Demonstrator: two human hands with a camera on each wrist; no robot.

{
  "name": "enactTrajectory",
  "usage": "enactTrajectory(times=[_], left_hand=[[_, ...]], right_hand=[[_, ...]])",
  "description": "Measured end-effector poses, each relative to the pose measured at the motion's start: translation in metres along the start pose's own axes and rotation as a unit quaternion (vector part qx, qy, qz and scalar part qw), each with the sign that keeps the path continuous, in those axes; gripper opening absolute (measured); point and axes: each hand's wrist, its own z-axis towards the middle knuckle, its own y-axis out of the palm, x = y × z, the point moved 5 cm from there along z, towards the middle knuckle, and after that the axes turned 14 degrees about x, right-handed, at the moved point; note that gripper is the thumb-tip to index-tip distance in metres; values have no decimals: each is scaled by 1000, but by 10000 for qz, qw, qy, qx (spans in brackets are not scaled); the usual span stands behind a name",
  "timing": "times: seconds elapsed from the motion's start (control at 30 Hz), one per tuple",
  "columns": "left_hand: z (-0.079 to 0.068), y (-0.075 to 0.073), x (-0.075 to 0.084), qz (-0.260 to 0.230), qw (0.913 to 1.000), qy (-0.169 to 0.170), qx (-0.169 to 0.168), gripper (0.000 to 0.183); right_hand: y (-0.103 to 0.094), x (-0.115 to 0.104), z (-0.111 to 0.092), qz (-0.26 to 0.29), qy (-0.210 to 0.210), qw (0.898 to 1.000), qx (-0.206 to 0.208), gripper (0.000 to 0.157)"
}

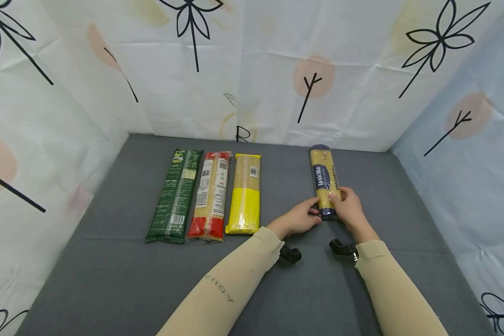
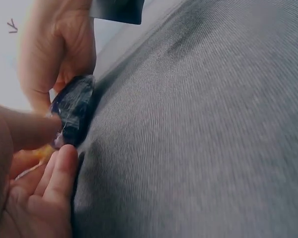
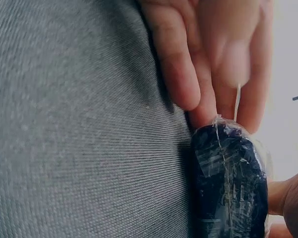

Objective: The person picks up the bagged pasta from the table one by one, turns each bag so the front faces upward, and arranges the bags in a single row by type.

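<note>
A yellow pack of spaghetti (image 1: pixel 321 170) with a dark blue label and dark blue ends lies at the right of the table. My left hand (image 1: pixel 297 218) is at the near left corner of the pack, its thumb and fingers on that edge. From the right side my right hand (image 1: pixel 349 210) grips the same pack, thumb over its top. In the left wrist view the dark end of the pack (image 2: pixel 75 110) shows between both hands. The right wrist view shows that crinkled dark end (image 3: pixel 231 181) close up, with the left fingers (image 3: pixel 179 74) at its edge.
Left of the hands, three more pasta packs lie side by side: a green one (image 1: pixel 174 196), a red and clear one (image 1: pixel 210 196) and a yellow one (image 1: pixel 244 200). They rest on a grey cloth-covered table (image 1: pixel 122 280). A patterned white curtain (image 1: pixel 269 93) stands behind.
</note>
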Motion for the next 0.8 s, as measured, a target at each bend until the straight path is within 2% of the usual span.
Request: enactTrajectory(times=[0.07,0.17,0.3,0.43,0.57,0.67,0.8], left_hand=[[-4,-4,1,-94,9997,37,-228,64],[-12,-12,3,-115,9986,187,-476,65],[-21,-30,10,229,9970,575,-459,67],[-25,-58,19,746,9915,1063,-118,70],[-32,-94,22,1627,9758,1373,491,74],[-40,-120,21,2136,9638,1318,900,78],[-50,-151,17,2309,9588,1112,1225,81]], right_hand=[[-1,-2,0,-49,-21,9999,92,62],[-6,-6,0,-316,-193,9983,440,66],[-11,-17,-5,-504,-552,9921,1003,66],[-9,-35,-15,-243,-942,9892,1098,68],[-1,-52,-26,149,-1218,9890,825,75],[6,-63,-33,425,-1352,9881,590,79],[19,-77,-45,706,-1546,9851,248,79]])
